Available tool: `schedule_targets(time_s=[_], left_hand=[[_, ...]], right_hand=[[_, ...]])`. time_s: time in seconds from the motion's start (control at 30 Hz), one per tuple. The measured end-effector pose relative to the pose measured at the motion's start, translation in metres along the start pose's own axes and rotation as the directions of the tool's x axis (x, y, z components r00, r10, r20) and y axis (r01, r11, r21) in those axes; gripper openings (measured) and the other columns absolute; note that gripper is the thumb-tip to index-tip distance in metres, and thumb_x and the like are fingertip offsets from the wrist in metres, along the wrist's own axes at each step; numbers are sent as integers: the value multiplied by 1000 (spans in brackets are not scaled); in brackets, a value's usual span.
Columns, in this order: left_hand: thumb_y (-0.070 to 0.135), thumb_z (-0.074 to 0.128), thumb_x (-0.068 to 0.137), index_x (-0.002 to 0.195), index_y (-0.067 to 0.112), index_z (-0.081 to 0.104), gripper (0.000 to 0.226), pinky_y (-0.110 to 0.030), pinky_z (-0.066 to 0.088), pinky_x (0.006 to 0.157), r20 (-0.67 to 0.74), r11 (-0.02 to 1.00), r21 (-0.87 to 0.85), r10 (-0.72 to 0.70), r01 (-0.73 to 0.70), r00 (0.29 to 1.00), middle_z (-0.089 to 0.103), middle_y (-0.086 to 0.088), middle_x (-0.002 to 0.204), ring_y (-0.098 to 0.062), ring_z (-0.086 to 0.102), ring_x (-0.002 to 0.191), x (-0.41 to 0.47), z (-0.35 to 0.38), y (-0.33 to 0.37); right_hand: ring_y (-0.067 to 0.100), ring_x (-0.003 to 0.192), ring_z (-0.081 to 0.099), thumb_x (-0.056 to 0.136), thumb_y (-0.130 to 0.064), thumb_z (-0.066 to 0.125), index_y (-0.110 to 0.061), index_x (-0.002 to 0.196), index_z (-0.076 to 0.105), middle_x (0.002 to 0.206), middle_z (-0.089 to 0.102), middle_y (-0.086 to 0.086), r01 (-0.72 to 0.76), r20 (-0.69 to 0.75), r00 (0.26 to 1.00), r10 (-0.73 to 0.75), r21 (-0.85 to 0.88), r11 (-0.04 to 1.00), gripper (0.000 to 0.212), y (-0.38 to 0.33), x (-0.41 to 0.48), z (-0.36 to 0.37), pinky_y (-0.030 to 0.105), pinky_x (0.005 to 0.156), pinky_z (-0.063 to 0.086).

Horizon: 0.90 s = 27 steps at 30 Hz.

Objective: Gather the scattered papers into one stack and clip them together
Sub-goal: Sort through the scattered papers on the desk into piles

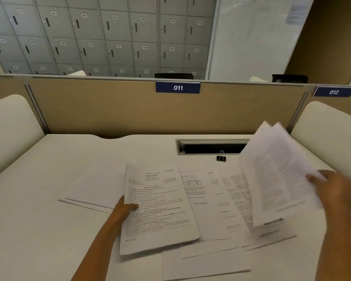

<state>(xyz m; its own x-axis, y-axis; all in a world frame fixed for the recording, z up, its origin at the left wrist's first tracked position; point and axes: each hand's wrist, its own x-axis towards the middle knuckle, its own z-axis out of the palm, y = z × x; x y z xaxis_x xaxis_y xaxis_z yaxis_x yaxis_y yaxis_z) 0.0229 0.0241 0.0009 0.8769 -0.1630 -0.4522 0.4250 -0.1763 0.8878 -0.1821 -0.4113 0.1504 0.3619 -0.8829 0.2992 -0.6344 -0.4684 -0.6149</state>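
Observation:
My left hand [128,207] pinches the left edge of a printed sheet [158,207], thumb on top, and holds it slightly lifted over the white desk [39,220]. My right hand [336,191] grips a few blurred sheets [278,171] raised and tilted at the right. Several more printed papers [217,203] lie overlapping on the desk between my hands, and a blank-looking sheet [95,185] lies to the left. A black binder clip [221,157] stands apart beyond the papers, near the cable slot.
A cable slot [211,148] opens in the desk at the back right. A tan partition [130,108] labelled 011 closes the far side. Cream side panels [10,126] flank the desk. Grey lockers stand beyond.

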Motion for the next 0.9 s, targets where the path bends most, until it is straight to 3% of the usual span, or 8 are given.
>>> schedule_targets(time_s=[0.13,0.2,0.27,0.33,0.5,0.6,0.7,0.9], left_hand=[[1,56,86,130,13,41,48,-44,56,77,-1,1000,14,24,-24,1000,61,-15,118,-34,64,96,-1,0,-1],[2,56,87,131,14,40,49,-40,56,70,-2,999,-2,35,-35,999,61,-14,118,-32,65,94,-1,0,-1],[11,56,90,133,15,39,46,-39,57,68,-2,998,-38,45,-45,999,61,-13,118,-30,65,92,-4,2,0],[28,53,93,132,15,42,43,-44,57,76,6,996,-63,59,-59,998,62,-13,119,-32,66,96,-6,3,2],[52,30,94,129,12,47,56,-44,53,85,42,992,-88,90,-86,995,62,-14,120,-31,63,102,-12,5,4],[57,21,92,117,17,56,58,-33,55,67,48,992,-109,73,-67,996,69,-11,101,-25,67,87,-15,5,6],[61,22,89,105,22,59,56,-27,55,53,18,986,-160,52,-49,998,74,-2,77,-21,71,69,-17,7,8],[35,45,95,134,11,42,46,-51,47,96,-14,989,-110,102,-103,995,59,-14,126,-35,60,108,-18,8,5]], right_hand=[[48,89,61,85,-36,61,-3,106,63,99,66,30,103,-53,994,-94,216,971,38,-16,19,-27,53,82,49],[37,86,61,84,-39,62,-5,107,63,101,66,26,125,-45,992,-117,296,947,42,-29,11,-23,44,74,48],[26,87,59,83,-37,66,-3,115,62,108,66,24,85,53,992,-116,408,909,47,-43,-8,-4,37,66,45],[27,96,61,83,-34,68,-3,124,58,118,63,22,-55,233,969,-79,516,855,52,-55,-33,26,39,78,51],[28,102,60,87,-30,65,-2,132,49,123,60,13,-281,613,786,-74,463,841,55,-76,-108,104,38,91,49],[29,116,55,90,-31,60,-4,135,47,133,54,15,-276,737,670,-90,360,891,53,-75,-150,138,39,101,45],[22,111,58,92,-25,59,-8,129,50,130,58,12,-164,765,625,-155,324,932,42,-70,-182,155,26,92,46],[19,107,58,92,-23,59,-11,129,53,123,58,11,103,725,636,-264,259,960,39,-74,-185,160,23,88,45]])
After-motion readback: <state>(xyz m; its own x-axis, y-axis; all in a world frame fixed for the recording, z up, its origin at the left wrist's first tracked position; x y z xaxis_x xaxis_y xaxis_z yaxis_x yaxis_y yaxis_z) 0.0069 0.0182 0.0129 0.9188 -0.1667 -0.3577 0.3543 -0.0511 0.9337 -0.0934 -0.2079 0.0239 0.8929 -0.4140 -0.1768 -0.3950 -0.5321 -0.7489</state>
